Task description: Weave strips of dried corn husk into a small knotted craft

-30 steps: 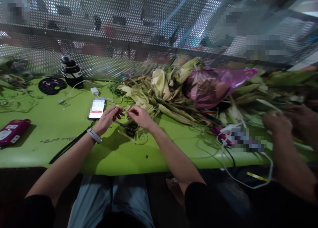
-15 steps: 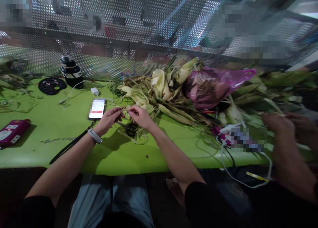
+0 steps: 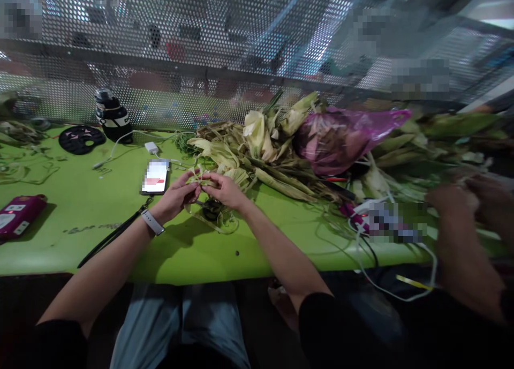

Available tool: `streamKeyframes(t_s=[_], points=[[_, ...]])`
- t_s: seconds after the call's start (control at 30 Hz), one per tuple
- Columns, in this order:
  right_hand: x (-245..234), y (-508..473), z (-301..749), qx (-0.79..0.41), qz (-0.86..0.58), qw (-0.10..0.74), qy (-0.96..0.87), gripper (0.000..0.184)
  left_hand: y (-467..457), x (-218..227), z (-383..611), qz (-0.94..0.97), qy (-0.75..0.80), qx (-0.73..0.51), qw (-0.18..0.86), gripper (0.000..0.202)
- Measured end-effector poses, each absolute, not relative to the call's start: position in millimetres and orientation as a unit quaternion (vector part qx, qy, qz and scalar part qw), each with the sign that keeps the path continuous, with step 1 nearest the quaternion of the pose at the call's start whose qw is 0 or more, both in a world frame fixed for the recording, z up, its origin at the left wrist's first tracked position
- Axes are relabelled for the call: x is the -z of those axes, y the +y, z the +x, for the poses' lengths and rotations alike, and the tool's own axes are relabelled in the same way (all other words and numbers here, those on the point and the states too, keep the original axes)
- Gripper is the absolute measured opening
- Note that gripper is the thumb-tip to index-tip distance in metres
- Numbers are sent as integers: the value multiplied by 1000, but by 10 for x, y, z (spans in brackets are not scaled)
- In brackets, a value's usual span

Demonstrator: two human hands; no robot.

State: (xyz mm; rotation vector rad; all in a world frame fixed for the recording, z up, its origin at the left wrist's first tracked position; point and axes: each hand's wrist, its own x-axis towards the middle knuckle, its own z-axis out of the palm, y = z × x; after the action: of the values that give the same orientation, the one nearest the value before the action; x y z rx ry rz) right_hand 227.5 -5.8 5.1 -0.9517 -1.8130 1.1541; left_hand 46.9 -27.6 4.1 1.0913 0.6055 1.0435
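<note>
Between my two hands, above the green table [image 3: 184,262], is a small piece of pale corn husk strips [image 3: 197,177]. My left hand [image 3: 179,191] pinches its left side, thumb against fingers, and wears a pale watch band at the wrist. From the other side my right hand [image 3: 225,189] grips the same husk, fingers bent and thumb close to the left thumb. Below my hands lie loose husk strips [image 3: 227,224] and a dark object [image 3: 211,209] that I cannot make out. A heap of corn husks [image 3: 281,179] spreads just past my right hand.
A phone [image 3: 156,176] with a black strap lies left of my hands. Behind it stand a black bottle [image 3: 114,117] and a white charger [image 3: 151,148]. A pink plastic bag [image 3: 333,141] rests on the husks. Another person's hands [image 3: 453,197] work at the right, beside white cables [image 3: 357,251].
My hands have turned the husk slightly, and its strips now stand up above my fingers. The other person's hands have shifted a little.
</note>
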Motion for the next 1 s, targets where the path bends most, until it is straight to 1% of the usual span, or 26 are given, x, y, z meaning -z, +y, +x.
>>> streamKeyframes(t_s=[0.1, 0.27, 0.33, 0.43, 0.53, 0.77, 0.93, 1.0], points=[[-50, -69, 2277, -443, -368, 385, -721, 32, -285, -50, 476, 484, 273, -465, 689, 50], [-49, -90, 2274, -354, -374, 390, -764, 27, -310, -81, 501, 470, 291, -470, 688, 55], [-47, -96, 2271, -369, -374, 395, -754, 29, -317, -93, 505, 458, 292, -474, 693, 55], [-58, -109, 2272, -435, -368, 392, -722, 36, -322, -104, 502, 447, 288, -474, 702, 57], [-70, -118, 2269, -468, -366, 390, -704, 34, -323, -105, 498, 444, 282, -471, 708, 59], [-38, -78, 2252, -474, -369, 399, -693, 35, -314, -82, 498, 460, 276, -467, 703, 61], [-59, -90, 2263, -475, -376, 405, -685, 31, -325, -80, 503, 486, 286, -474, 677, 50], [-66, -97, 2263, -480, -377, 405, -681, 30, -334, -86, 504, 501, 285, -474, 666, 49]])
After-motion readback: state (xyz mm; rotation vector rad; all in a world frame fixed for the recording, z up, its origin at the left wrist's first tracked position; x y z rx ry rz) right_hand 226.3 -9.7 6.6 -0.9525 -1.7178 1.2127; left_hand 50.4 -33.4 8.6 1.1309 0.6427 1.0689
